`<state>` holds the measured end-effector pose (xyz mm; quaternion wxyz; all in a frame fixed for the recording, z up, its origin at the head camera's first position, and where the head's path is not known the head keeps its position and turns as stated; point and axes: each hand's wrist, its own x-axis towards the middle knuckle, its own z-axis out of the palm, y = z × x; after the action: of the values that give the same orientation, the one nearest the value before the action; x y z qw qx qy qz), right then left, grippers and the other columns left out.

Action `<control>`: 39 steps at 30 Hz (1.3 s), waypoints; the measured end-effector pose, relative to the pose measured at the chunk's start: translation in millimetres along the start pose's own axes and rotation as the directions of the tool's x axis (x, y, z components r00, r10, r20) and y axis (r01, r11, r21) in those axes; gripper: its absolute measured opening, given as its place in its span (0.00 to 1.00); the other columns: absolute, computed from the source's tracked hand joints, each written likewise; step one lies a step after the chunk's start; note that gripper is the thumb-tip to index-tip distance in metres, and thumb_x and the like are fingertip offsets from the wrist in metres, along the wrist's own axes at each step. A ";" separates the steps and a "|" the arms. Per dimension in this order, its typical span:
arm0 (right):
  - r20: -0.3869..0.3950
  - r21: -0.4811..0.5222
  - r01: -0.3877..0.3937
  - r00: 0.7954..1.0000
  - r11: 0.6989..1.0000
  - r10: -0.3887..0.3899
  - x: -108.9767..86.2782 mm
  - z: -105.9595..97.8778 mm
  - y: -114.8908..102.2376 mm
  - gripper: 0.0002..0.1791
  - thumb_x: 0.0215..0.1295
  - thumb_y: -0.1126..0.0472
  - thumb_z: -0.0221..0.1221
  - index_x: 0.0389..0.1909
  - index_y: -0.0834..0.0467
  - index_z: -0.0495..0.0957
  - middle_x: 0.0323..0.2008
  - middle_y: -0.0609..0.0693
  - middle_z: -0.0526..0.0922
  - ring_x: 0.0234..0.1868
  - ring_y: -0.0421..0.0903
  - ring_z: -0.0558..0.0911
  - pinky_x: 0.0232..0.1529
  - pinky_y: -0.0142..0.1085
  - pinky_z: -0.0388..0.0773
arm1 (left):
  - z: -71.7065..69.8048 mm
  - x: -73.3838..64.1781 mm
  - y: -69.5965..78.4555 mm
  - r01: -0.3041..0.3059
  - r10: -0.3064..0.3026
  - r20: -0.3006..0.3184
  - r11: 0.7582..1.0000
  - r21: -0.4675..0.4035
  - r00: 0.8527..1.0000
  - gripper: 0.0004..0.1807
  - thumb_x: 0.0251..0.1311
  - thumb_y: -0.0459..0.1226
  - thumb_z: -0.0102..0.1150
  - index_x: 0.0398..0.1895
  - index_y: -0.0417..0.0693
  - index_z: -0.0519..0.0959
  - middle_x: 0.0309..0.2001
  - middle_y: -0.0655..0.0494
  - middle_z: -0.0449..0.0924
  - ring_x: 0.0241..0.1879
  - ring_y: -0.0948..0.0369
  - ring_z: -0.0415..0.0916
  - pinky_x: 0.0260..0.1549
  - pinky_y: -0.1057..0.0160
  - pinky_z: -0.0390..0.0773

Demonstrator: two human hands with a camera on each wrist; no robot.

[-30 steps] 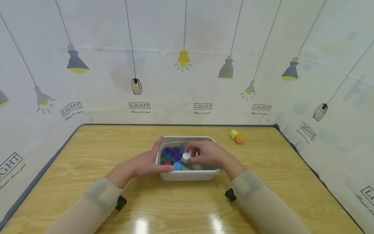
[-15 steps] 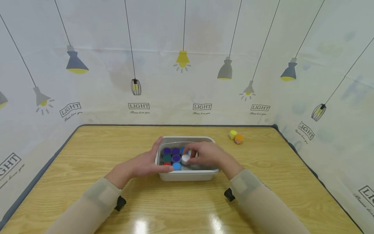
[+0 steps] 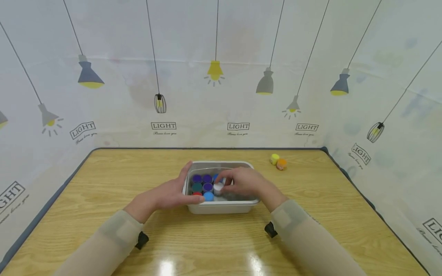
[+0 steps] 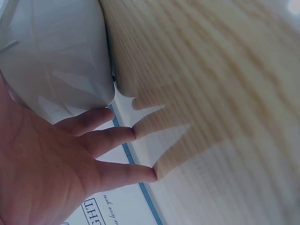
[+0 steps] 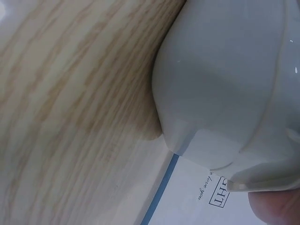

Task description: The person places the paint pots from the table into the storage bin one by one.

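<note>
A white plastic bin [image 3: 221, 208] stands on the table, with several small round jars inside. My right hand [image 3: 246, 182] reaches over its right part and pinches a white-lidded jar [image 3: 218, 188] between thumb and fingers. Beside that jar are purple-lidded jars [image 3: 207, 179], a dark green one [image 3: 197, 187], a light blue one [image 3: 208, 196], a partly hidden red one [image 3: 197, 194] and a blue one [image 3: 216, 178]. Against the bin's left end rests my left hand [image 3: 169, 193], its thumb along the front rim. In the left wrist view, its fingers [image 4: 124, 173] are straight and spread.
At the back right of the wooden table [image 3: 310, 230], a yellow jar [image 3: 274, 159] and an orange jar [image 3: 281, 164] stand side by side. A wall covering [image 3: 193, 96] printed with lamps rises behind the table and at both sides.
My right hand has lowered the white-lidded jar slightly into the bin, among the other jars. The left hand keeps its place on the bin; the head view shifts a little.
</note>
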<state>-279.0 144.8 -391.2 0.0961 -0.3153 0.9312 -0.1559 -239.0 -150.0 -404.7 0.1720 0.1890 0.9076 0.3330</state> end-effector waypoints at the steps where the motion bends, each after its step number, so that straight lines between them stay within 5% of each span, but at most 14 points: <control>1: 0.001 0.001 -0.002 1.000 1.000 0.002 0.2 0.0 -0.1 0.16 0.75 0.46 0.71 0.61 0.38 0.87 0.43 0.37 0.92 0.42 0.36 0.86 0.50 0.42 0.85 | -0.1 -0.1 -0.1 -0.001 0.001 0.000 1.000 0.001 1.000 0.76 0.60 0.74 0.68 0.91 0.60 0.23 0.76 0.33 0.72 0.62 0.47 0.80 0.71 0.37 0.74; 16: -0.011 0.000 -0.034 0.999 0.999 0.034 1.8 2.2 1.6 0.18 0.73 0.45 0.72 0.61 0.37 0.86 0.42 0.34 0.89 0.39 0.36 0.83 0.46 0.40 0.83 | 0.4 0.3 -1.0 -0.008 0.008 0.001 1.000 0.000 1.000 0.76 0.60 0.74 0.68 0.91 0.59 0.23 0.77 0.33 0.71 0.63 0.47 0.79 0.72 0.37 0.73; 27: -0.018 -0.014 -0.073 0.997 0.997 0.073 2.3 1.1 -1.2 0.21 0.75 0.41 0.68 0.64 0.40 0.86 0.53 0.40 0.92 0.50 0.40 0.88 0.58 0.46 0.85 | 0.1 0.2 -1.2 -0.003 0.003 0.000 1.000 0.000 1.000 0.76 0.60 0.74 0.68 0.91 0.59 0.24 0.77 0.32 0.71 0.64 0.46 0.79 0.72 0.37 0.73; 39: -0.018 -0.021 -0.080 0.997 0.997 0.080 1.9 1.3 -1.6 0.21 0.75 0.41 0.68 0.64 0.39 0.86 0.53 0.38 0.92 0.51 0.40 0.88 0.59 0.46 0.84 | 0.6 0.1 -0.7 0.002 -0.002 0.000 1.000 0.004 1.000 0.76 0.60 0.74 0.67 0.91 0.60 0.23 0.78 0.32 0.70 0.67 0.45 0.78 0.73 0.36 0.72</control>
<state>-279.2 142.1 -391.9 0.0910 -0.2775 0.9455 -0.1444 -239.0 -150.1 -405.6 0.1719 0.1886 0.9085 0.3310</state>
